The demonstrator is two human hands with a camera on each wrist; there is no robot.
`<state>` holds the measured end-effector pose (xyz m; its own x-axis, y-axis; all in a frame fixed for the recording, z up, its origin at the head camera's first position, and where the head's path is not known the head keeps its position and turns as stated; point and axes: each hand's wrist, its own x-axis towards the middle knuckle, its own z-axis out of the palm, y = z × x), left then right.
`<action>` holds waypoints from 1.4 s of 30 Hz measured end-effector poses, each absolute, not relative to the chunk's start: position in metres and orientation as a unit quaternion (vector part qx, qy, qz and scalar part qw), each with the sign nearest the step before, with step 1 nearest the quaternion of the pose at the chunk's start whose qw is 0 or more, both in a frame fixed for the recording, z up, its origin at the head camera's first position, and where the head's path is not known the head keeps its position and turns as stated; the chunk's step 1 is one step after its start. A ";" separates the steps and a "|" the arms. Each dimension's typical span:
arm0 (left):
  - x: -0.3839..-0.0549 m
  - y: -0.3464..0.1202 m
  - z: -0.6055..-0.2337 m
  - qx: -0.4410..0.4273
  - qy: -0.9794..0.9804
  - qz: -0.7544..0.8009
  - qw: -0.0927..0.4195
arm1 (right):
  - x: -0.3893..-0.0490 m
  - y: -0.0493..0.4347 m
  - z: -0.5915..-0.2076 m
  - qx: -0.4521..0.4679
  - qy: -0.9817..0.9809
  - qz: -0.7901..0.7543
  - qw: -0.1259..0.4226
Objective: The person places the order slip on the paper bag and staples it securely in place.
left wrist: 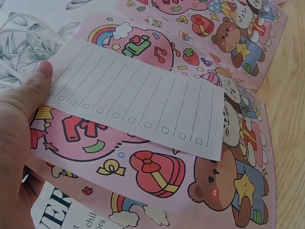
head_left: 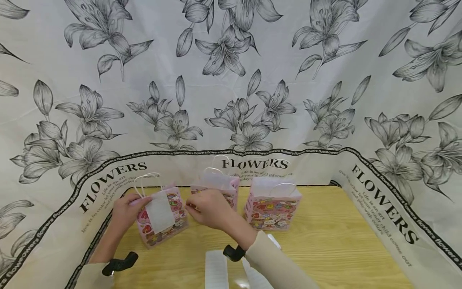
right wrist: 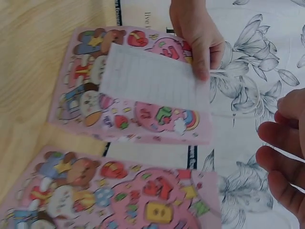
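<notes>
My left hand (head_left: 124,212) grips the top edge of a pink cartoon gift bag (head_left: 178,220) at the left. Its thumb presses a white lined slip with small checkboxes (left wrist: 138,100) flat against the bag's printed front. The bag's white handles (head_left: 151,176) rise above that hand. My right hand (head_left: 211,208) hovers between this bag and a second, similar gift bag (head_left: 232,194), partly hiding the second one. In the right wrist view, the fingers (right wrist: 281,138) of that hand are loosely bent with nothing between them.
A third pink gift bag (head_left: 272,212) stands upright to the right. White lined paper strips (head_left: 216,269) lie on the wooden table (head_left: 332,241) near its front, partly beneath my right forearm. A white flower-printed cloth (head_left: 231,100) rises behind and at both sides.
</notes>
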<state>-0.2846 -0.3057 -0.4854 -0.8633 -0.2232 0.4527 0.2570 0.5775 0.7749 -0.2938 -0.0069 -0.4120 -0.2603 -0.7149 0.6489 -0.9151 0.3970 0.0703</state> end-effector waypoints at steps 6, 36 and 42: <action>-0.285 -0.307 -0.485 -0.007 -0.844 -0.461 0.273 | -0.274 0.047 -0.445 0.457 -0.828 0.217 0.242; -0.279 -0.308 -0.490 -0.020 -0.861 -0.455 0.228 | -0.250 0.231 -0.587 0.002 -0.900 0.421 0.112; -0.280 -0.308 -0.487 -0.029 -0.862 -0.434 0.260 | -0.253 0.224 -0.592 -0.004 -0.915 0.395 0.079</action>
<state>-0.2804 -0.3085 -0.4871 -0.8626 -0.1762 0.4742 0.2758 0.6220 0.7328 -0.2535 0.2241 -0.5921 -0.9874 0.0702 0.1415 -0.0548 0.6880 -0.7237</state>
